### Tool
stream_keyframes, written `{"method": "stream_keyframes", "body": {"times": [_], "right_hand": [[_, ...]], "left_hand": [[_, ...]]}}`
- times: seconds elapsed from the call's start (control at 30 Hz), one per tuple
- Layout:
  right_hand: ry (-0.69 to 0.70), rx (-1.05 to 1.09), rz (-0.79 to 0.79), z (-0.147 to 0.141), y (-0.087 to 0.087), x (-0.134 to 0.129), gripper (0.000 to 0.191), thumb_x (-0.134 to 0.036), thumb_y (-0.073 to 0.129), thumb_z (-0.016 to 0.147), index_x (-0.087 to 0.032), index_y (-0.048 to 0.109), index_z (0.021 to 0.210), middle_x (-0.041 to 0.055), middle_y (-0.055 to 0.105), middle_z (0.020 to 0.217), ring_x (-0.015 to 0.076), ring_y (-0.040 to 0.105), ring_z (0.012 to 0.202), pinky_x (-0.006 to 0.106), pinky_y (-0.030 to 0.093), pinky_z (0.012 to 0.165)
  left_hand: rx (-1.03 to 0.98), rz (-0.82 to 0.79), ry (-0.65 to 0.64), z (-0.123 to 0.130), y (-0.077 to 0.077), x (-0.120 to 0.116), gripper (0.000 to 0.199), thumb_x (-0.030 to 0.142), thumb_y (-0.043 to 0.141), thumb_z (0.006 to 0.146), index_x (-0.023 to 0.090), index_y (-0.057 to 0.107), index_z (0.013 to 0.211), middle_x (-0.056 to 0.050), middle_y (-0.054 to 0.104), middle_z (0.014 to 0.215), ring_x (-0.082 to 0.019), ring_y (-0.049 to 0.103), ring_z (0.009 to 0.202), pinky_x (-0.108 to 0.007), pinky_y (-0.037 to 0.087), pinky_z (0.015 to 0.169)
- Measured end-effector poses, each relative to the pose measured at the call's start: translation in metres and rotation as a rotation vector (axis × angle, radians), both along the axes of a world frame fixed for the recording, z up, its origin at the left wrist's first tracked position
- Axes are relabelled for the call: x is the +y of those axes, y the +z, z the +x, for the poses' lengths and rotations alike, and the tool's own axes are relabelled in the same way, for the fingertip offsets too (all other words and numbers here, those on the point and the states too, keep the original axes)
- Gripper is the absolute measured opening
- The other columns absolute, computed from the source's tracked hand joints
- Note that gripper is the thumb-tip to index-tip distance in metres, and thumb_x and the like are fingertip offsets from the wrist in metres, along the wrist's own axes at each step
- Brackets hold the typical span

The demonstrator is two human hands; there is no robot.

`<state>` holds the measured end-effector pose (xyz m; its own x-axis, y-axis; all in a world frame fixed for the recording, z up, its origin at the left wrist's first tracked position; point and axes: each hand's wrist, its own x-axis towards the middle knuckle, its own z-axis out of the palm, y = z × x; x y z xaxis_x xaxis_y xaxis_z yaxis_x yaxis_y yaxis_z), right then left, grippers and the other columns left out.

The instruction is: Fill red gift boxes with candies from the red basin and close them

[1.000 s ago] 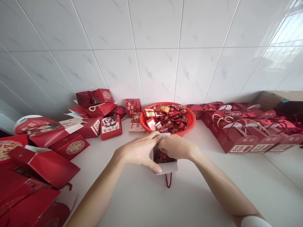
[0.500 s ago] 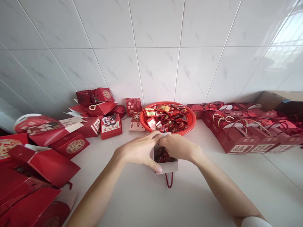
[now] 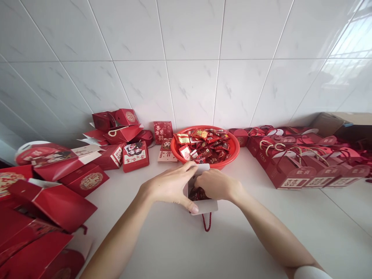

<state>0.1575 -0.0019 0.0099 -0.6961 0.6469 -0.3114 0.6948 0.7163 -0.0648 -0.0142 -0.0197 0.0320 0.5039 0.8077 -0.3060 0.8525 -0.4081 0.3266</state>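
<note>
In the middle of the counter stands an open gift box (image 3: 207,207), its pale inner flaps folded outward. My left hand (image 3: 167,188) grips its left side, thumb over the near flap and fingers along the far side. My right hand (image 3: 218,183) reaches down into the opening with its fingers curled; their tips are hidden. Dark red wrapped sweets (image 3: 198,195) show inside the box below that hand. A red cord handle (image 3: 207,223) hangs toward me from the near flap. Just beyond is a red plastic basin (image 3: 237,150) heaped with wrapped sweets (image 3: 213,141).
Loose, unclosed red boxes (image 3: 55,205) pile up on the left. A small flat box (image 3: 135,157) and red cards (image 3: 163,132) lie left of the basin. Closed gift boxes with cord handles (image 3: 293,172) stand in rows at right, before a cardboard carton (image 3: 328,122). A tiled wall (image 3: 192,89) rises behind.
My right hand has shifted slightly down and left, deeper into the box, uncovering more of the far flap. My left hand keeps its hold on the box.
</note>
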Motion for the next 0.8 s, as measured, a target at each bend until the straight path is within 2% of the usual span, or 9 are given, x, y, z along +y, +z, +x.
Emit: {"method": "stream_keyframes", "body": {"times": [0.13, 0.23, 0.33, 0.43, 0.5, 0.63, 0.8], "right_hand": [[0.024, -0.054, 0.045, -0.004, 0.0, -0.004, 0.028, -0.007, 0.049, 0.091, -0.012, 0.073, 0.104, 0.0128, 0.074, 0.095, 0.0236, 0.069, 0.086, 0.029, 0.043, 0.069], [0.033, -0.035, 0.019, 0.002, 0.0, -0.001, 0.031, -0.004, 0.048, 0.089, -0.014, 0.072, 0.107, 0.0108, 0.074, 0.094, 0.0229, 0.069, 0.082, 0.028, 0.039, 0.062], [0.016, 0.075, -0.022, 0.016, 0.005, 0.004, 0.04, -0.002, 0.045, 0.087, -0.019, 0.07, 0.114, 0.0078, 0.073, 0.096, 0.0203, 0.067, 0.077, 0.027, 0.033, 0.056], [-0.015, 0.21, -0.009, 0.031, 0.014, 0.007, 0.035, -0.005, 0.048, 0.089, -0.02, 0.07, 0.111, 0.0066, 0.072, 0.094, 0.0191, 0.065, 0.078, 0.026, 0.034, 0.059], [-0.035, 0.282, 0.015, 0.039, 0.02, 0.007, 0.029, -0.008, 0.053, 0.089, -0.019, 0.07, 0.108, 0.0072, 0.073, 0.096, 0.0202, 0.066, 0.084, 0.026, 0.038, 0.063], [-0.073, 0.405, 0.07, 0.048, 0.026, 0.006, 0.027, -0.011, 0.06, 0.089, -0.017, 0.069, 0.113, 0.0099, 0.071, 0.113, 0.0224, 0.065, 0.099, 0.028, 0.042, 0.074], [-0.093, 0.349, 0.017, 0.053, 0.028, 0.007, 0.015, -0.017, 0.062, 0.088, -0.018, 0.072, 0.099, 0.0061, 0.072, 0.097, 0.0201, 0.064, 0.087, 0.028, 0.039, 0.067]], "left_hand": [[0.016, -0.01, 0.009, 0.001, 0.0, -0.001, 0.11, 0.068, 0.077, 0.06, 0.034, 0.029, 0.153, -0.009, 0.039, 0.158, -0.04, 0.041, 0.142, -0.04, 0.047, 0.102], [0.026, -0.013, 0.015, 0.001, 0.0, -0.001, 0.11, 0.068, 0.077, 0.061, 0.033, 0.029, 0.154, -0.01, 0.035, 0.161, -0.04, 0.04, 0.143, -0.04, 0.046, 0.103], [0.023, -0.004, 0.006, 0.0, -0.002, -0.001, 0.111, 0.069, 0.077, 0.06, 0.031, 0.03, 0.154, -0.011, 0.035, 0.16, -0.04, 0.04, 0.143, -0.039, 0.045, 0.104], [0.003, 0.005, -0.018, -0.001, -0.003, 0.001, 0.111, 0.07, 0.077, 0.06, 0.03, 0.032, 0.154, -0.011, 0.038, 0.158, -0.04, 0.04, 0.142, -0.04, 0.046, 0.104], [-0.001, 0.001, -0.017, -0.002, -0.004, 0.001, 0.112, 0.071, 0.077, 0.06, 0.028, 0.032, 0.154, -0.012, 0.037, 0.159, -0.041, 0.038, 0.144, -0.042, 0.046, 0.104], [0.007, -0.007, 0.004, -0.001, -0.005, 0.0, 0.114, 0.071, 0.077, 0.061, 0.031, 0.028, 0.156, -0.01, 0.027, 0.166, -0.042, 0.028, 0.15, -0.047, 0.041, 0.11], [0.013, 0.001, 0.031, -0.003, -0.005, 0.0, 0.116, 0.071, 0.078, 0.061, 0.03, 0.028, 0.158, -0.01, 0.02, 0.169, -0.041, 0.027, 0.15, -0.047, 0.038, 0.113]]}}
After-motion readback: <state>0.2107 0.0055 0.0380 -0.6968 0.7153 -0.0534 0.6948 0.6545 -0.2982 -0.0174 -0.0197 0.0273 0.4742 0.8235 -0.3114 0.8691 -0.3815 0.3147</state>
